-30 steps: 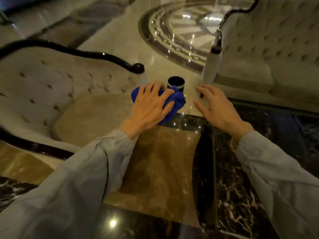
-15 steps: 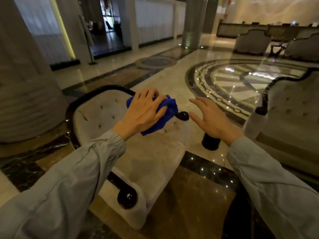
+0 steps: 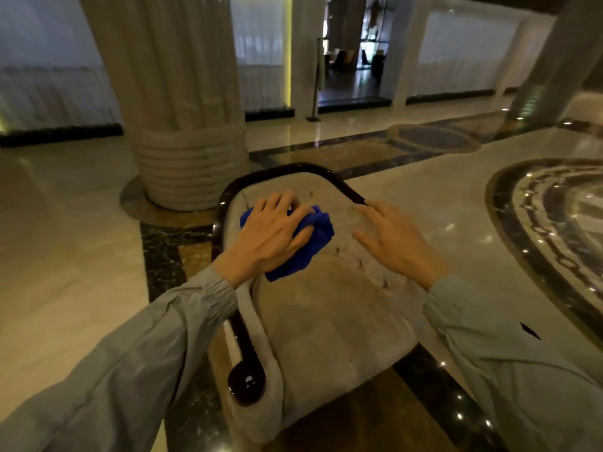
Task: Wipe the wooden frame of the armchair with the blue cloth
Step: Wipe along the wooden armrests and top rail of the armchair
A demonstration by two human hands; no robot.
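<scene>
A beige tufted armchair (image 3: 329, 324) stands right below me, edged by a glossy dark wooden frame (image 3: 287, 169) that curves over the backrest and ends in a round knob at the near left arm. My left hand (image 3: 272, 234) holds the bunched blue cloth (image 3: 315, 238) in front of the backrest; whether the cloth touches the upholstery is unclear. My right hand (image 3: 396, 241) hovers with spread fingers to the right of the cloth, its fingertips near the frame's right curve, holding nothing.
A thick fluted column (image 3: 182, 125) rises just behind the chair on the left. Polished marble floor with a dark circular inlay (image 3: 535, 230) spreads to the right. A stanchion post (image 3: 315, 86) stands by a doorway far behind.
The view has swung left and the armchair now sits centred below me. Both hands moved from the chair's right arm toward the backrest, the left still gripping the cloth.
</scene>
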